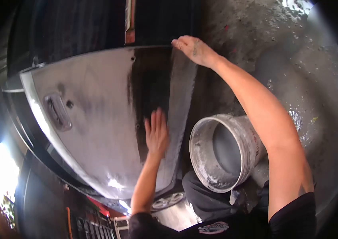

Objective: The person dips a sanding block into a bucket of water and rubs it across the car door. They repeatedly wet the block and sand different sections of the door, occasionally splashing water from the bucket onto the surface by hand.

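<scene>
A car door (97, 99), mostly dull grey and scuffed, fills the middle of the head view. A dark stripe (152, 75) runs along its length. My left hand (157, 134) lies flat against the door, palm down, over this stripe; its fingers are stretched out and slightly blurred. At the far edge of the door is my right hand (194, 48), its fingers bent together around the corner. The fingertips are partly hidden there. Near the left side of the door sits the recessed handle (57, 111).
A dirty white bucket (194, 147) with greyish liquid stands tilted in view beside my legs, below my right arm. The concrete floor (284, 83) is wet and stained. A car wheel (169, 200) shows near the bottom. Dark bodywork (73, 28) adjoins the door.
</scene>
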A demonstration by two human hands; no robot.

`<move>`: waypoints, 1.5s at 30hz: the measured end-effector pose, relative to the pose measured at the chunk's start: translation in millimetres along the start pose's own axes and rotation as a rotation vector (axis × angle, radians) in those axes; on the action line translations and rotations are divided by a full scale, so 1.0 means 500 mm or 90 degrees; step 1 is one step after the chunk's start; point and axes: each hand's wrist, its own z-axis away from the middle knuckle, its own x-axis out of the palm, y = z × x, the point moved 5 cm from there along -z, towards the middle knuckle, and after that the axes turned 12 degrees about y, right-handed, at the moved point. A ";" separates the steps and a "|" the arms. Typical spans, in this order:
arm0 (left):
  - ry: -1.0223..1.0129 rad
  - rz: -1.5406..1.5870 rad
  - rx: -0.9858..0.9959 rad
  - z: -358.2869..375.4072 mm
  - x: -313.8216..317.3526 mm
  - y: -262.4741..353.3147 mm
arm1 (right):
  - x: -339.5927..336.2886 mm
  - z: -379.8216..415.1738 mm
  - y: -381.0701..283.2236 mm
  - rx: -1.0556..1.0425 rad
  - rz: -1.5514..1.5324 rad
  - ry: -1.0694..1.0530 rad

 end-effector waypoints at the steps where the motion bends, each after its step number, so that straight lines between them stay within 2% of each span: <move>1: 0.030 -0.014 0.007 -0.079 -0.038 0.004 | 0.015 0.011 0.001 0.018 0.007 0.010; 3: 0.164 -0.029 0.037 -0.352 -0.092 0.018 | 0.006 0.011 -0.005 0.018 0.027 0.037; 4: 0.238 -0.037 0.043 -0.412 -0.114 0.019 | 0.014 0.018 -0.010 -0.015 0.036 0.043; 6: 0.254 -0.026 0.025 -0.416 -0.117 0.012 | 0.009 0.017 -0.005 -0.081 0.058 0.061; 7: 0.254 -0.011 0.029 -0.401 -0.114 0.006 | 0.005 0.018 -0.005 -0.160 0.058 0.052; 10: 0.071 -0.030 -0.063 -0.081 -0.063 -0.038 | 0.006 0.010 0.001 -0.066 0.036 0.013; 11: -0.021 -0.042 -0.101 0.045 -0.032 -0.058 | 0.010 0.014 -0.002 -0.078 0.069 0.028; 12: 0.006 -0.070 -0.089 0.070 -0.075 -0.062 | 0.012 0.018 -0.009 -0.090 0.108 0.043; 14: 0.047 -0.019 -0.095 0.048 -0.048 -0.070 | 0.033 0.026 -0.021 -0.065 0.136 0.020; 15: 0.067 -0.022 -0.085 -0.027 -0.072 -0.068 | 0.047 0.034 -0.021 -0.060 0.143 0.040; 17: 0.175 0.000 -0.047 -0.284 -0.113 -0.050 | 0.031 0.012 -0.005 -0.076 0.127 0.077; 20: 0.294 0.003 -0.024 -0.406 -0.118 -0.036 | 0.026 0.003 0.001 -0.108 0.076 0.082; 22: 0.207 0.011 -0.050 -0.296 -0.132 -0.042 | 0.021 0.019 0.008 -0.150 0.078 0.058; 24: 0.116 -0.040 -0.102 -0.081 -0.075 -0.061 | 0.009 0.021 0.001 -0.150 0.095 0.074; 25: 0.011 -0.015 -0.159 0.024 -0.053 -0.077 | 0.012 0.021 0.001 -0.157 0.106 0.069; 26: 0.067 -0.038 -0.132 0.092 -0.038 -0.091 | 0.015 0.022 -0.001 -0.165 0.123 0.063; 28: 0.084 -0.027 -0.137 0.027 -0.049 -0.087 | 0.029 0.026 -0.011 -0.115 0.167 0.067; 29: 0.119 -0.030 -0.122 -0.051 -0.069 -0.084 | 0.042 0.032 -0.011 -0.101 0.161 0.076; 31: 0.234 -0.008 -0.077 -0.302 -0.120 -0.070 | 0.032 0.018 -0.011 -0.073 0.123 0.085; 32: 0.292 0.007 -0.056 -0.382 -0.143 -0.065 | 0.037 0.016 -0.006 -0.054 0.078 0.064; 34: 0.328 -0.029 -0.046 -0.444 -0.140 -0.058 | 0.034 0.006 -0.003 -0.094 0.077 0.079; 36: 0.236 0.006 -0.051 -0.354 -0.146 -0.061 | 0.020 0.017 0.003 -0.114 0.079 0.052; 40: 0.022 -0.032 -0.137 0.022 -0.063 -0.081 | 0.015 0.016 0.001 -0.131 0.091 0.066; 42: 0.059 -0.055 -0.115 -0.010 -0.068 -0.080 | 0.023 0.017 -0.009 -0.100 0.136 0.080; 43: 0.099 -0.045 -0.093 -0.070 -0.086 -0.076 | 0.032 0.025 -0.013 -0.085 0.119 0.076; 45: 0.210 -0.014 -0.046 -0.313 -0.130 -0.052 | 0.015 0.011 -0.007 -0.084 0.078 0.091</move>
